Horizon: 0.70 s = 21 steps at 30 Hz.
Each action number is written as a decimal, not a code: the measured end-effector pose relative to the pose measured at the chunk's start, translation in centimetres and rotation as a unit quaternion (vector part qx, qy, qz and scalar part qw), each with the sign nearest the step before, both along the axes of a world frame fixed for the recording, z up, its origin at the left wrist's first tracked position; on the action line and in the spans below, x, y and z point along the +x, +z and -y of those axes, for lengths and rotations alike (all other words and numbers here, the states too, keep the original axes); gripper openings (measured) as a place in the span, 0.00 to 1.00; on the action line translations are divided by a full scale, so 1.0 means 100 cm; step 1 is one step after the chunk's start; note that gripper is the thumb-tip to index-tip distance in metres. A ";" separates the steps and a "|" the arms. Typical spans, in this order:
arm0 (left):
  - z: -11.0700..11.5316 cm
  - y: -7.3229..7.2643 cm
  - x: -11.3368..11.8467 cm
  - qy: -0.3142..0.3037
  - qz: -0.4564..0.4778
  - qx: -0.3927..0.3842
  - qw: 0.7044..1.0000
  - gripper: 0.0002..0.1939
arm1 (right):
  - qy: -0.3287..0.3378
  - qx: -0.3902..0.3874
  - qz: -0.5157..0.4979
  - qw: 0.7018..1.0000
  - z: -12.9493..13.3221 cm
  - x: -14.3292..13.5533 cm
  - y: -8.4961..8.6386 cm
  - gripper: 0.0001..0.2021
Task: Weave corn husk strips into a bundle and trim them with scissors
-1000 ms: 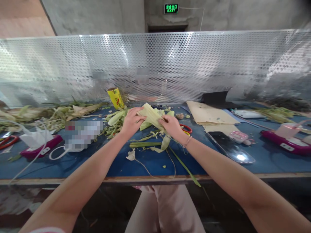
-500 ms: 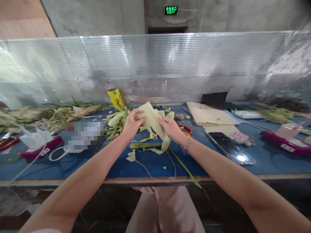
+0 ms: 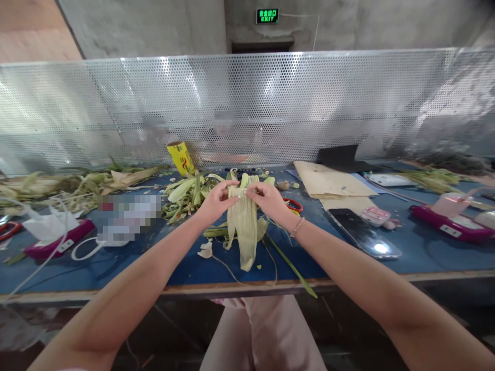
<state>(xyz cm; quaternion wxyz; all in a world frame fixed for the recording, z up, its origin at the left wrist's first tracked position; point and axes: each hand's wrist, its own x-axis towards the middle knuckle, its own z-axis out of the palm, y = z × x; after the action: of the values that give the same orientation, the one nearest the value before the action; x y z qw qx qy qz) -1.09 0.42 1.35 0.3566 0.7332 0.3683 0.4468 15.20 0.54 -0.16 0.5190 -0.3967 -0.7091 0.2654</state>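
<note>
A pale green corn husk [image 3: 243, 224] hangs down over the table between my two hands, its lower end spread and loose. My left hand [image 3: 219, 198] pinches its top left side, thumb and fingers together. On the top right side, my right hand [image 3: 266, 201] pinches the same husk, a bracelet at its wrist. Behind the hands lie more husk pieces, partly hidden. Beneath the hanging husk, a green stalk piece [image 3: 216, 232] rests on the blue table [image 3: 154, 268]. Red-handled scissors [image 3: 294, 205] lie just beyond my right hand, partly covered by it.
A pile of husks [image 3: 185, 196] and a yellow packet [image 3: 181, 158] stand left of centre. Brown paper [image 3: 328, 180], a phone [image 3: 363, 232] and a purple power strip [image 3: 450, 226] lie to the right. Another purple strip [image 3: 58, 242] sits left. A perforated metal screen [image 3: 270, 108] closes the back.
The husk has swung from a slanted, raised position to hanging straight down. Both hands have drawn closer together at its top edge. The view has shifted slightly.
</note>
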 end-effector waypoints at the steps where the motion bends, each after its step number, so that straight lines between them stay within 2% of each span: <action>1: 0.000 0.000 0.000 0.027 -0.011 0.017 0.999 0.16 | 0.008 -0.006 0.003 1.000 0.001 -0.001 0.000 0.09; 4: -0.001 -0.002 0.001 0.088 -0.041 0.056 0.994 0.09 | 0.009 -0.022 0.006 1.000 0.003 -0.005 -0.002 0.09; 10: -0.004 -0.005 0.000 0.096 0.011 0.035 0.995 0.10 | 0.011 -0.029 -0.016 0.999 0.003 -0.006 -0.004 0.12; 16: -0.009 -0.009 0.004 0.137 0.079 0.029 0.987 0.09 | -0.002 -0.054 -0.060 0.997 0.005 -0.004 0.003 0.09; 18: -0.016 -0.007 -0.001 0.179 0.147 0.018 0.973 0.08 | -0.005 -0.073 -0.109 0.991 0.000 0.001 0.003 0.09; 21: -0.032 0.000 -0.019 0.284 0.259 -0.011 0.923 0.07 | -0.052 -0.047 -0.205 0.976 -0.017 0.017 -0.001 0.08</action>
<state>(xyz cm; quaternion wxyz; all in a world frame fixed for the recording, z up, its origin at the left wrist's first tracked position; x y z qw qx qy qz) -2.98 3.61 1.37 0.3060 0.4524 0.4609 0.6995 16.90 2.23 -0.24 0.6475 -0.3939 -0.5528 0.3466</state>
